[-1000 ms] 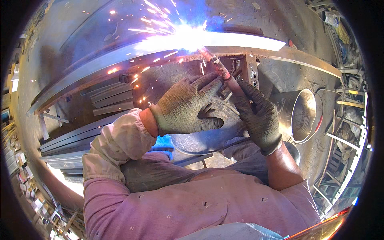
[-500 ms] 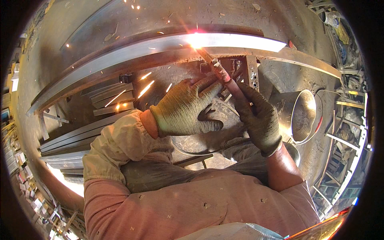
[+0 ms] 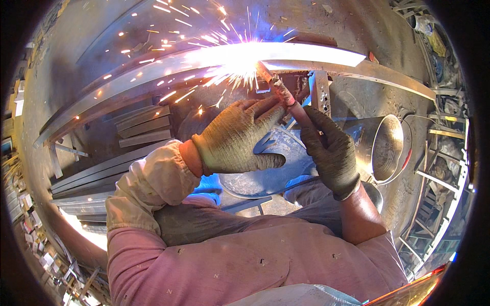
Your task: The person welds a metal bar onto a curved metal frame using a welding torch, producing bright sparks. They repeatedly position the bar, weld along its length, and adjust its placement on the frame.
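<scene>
My right hand (image 3: 333, 155), in a grey work glove, is closed around the handle of a welding torch (image 3: 284, 94). The torch slants up and to the left, its nozzle tip lost in a glaring white arc. That arc burns on a long, light metal bar (image 3: 130, 76), throwing sparks up and to the left. My left hand (image 3: 237, 137), also gloved, lies palm down with fingers stretched and thumb apart. Its fingertips reach the torch neck; whether they press on it I cannot tell.
The bar rests along a rusty beam (image 3: 395, 80). Metal profiles (image 3: 97, 176) are stacked at the left, with short pieces (image 3: 144, 126) above them. A metal bucket (image 3: 387, 145) lies tipped at the right, beside a cable. Metal frames (image 3: 434, 176) line the far right.
The small red glow at the torch tip has grown into a bright white arc with many sparks and blue light on things around. Both hands stay almost where they were.
</scene>
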The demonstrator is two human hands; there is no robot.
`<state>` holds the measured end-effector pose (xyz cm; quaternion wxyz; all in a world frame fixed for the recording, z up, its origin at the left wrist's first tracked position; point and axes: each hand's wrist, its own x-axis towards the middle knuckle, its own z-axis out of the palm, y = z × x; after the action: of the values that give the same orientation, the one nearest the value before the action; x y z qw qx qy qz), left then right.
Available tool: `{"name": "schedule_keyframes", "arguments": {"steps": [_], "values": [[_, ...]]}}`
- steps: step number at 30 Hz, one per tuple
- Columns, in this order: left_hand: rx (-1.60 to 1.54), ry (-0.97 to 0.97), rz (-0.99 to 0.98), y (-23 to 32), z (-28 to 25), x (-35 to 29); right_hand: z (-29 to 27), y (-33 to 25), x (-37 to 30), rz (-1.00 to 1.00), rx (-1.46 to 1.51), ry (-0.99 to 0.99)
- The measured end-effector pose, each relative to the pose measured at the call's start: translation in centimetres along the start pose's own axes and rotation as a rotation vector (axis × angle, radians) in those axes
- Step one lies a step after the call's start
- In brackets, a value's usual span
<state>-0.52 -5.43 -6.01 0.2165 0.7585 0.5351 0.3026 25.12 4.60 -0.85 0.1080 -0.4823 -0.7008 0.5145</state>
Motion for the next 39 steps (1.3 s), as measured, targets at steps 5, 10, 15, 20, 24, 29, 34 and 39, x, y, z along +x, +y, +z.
{"name": "schedule_keyframes", "arguments": {"steps": [5,10,15,20,24,29,34,39], "values": [[0.031,-0.061,-0.003,0.1,-0.2,0.0,-0.1,-0.1,0.0,-0.030,-0.008,0.001],[0.017,-0.026,-0.010,0.1,0.0,-0.1,-0.2,-0.8,0.1,0.021,0.049,-0.042],[-0.004,-0.074,-0.053,0.4,-0.4,0.0,-0.1,-1.2,-0.1,0.038,-0.058,-0.018],[0.016,-0.021,-0.017,0.0,0.3,-0.4,-0.2,-0.7,0.1,-0.037,-0.072,-0.016],[0.050,-0.029,-0.044,0.4,-0.3,-0.2,0.0,-0.4,0.2,-0.023,-0.011,-0.020],[0.228,-0.037,-0.163,0.4,-5.3,-0.8,-0.1,-0.1,0.1,-0.109,-0.036,-0.008],[0.488,0.481,-0.287,-5.0,-8.2,-3.5,-0.9,0.2,-0.1,-0.152,0.125,0.052],[0.784,0.518,-0.468,-10.5,-9.1,-6.6,-2.2,-0.2,0.4,-0.041,0.237,0.085]]}}
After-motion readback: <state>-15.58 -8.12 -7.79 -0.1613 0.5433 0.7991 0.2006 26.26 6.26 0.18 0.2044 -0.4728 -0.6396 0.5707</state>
